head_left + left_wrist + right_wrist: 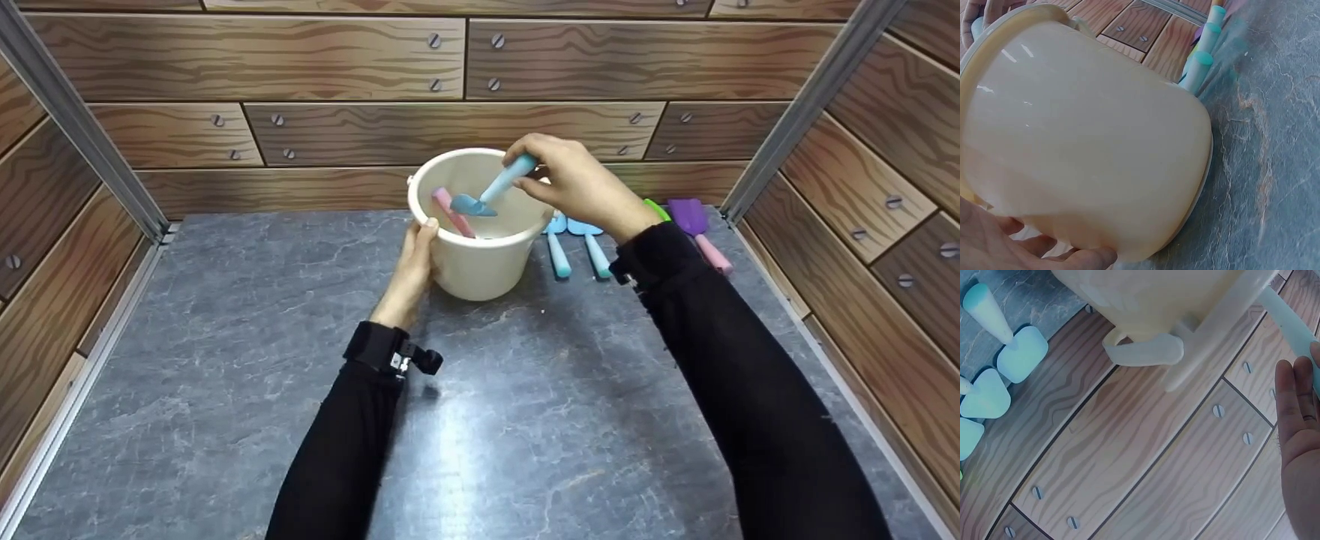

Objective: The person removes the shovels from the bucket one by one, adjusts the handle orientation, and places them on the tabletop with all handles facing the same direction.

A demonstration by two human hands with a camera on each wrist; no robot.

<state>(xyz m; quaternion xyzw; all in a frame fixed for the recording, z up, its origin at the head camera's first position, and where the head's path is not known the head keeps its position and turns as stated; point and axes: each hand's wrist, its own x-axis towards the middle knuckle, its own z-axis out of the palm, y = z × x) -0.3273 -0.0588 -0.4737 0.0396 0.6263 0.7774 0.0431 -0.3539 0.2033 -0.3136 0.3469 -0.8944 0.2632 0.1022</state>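
A cream bucket [480,270] stands on the grey marbled surface near the back wall. My left hand [413,262] holds its left side, thumb at the rim and fingers along the outer wall, as the left wrist view [1044,247] also shows. Over the opening, my right hand [574,176] pinches the light blue handle of a toy shovel [510,178]. The shovel's blue blade points down and left inside the rim. A pink handle [452,214] leans inside the bucket; its lower end is hidden by the front wall.
Blue toy sand tools with pale blue handles [592,251] lie right of the bucket. Farther right are a purple shovel [688,216] with a pink handle and a green piece [657,209], partly covered by the right arm. Wood-patterned walls [360,60] enclose the back and sides.
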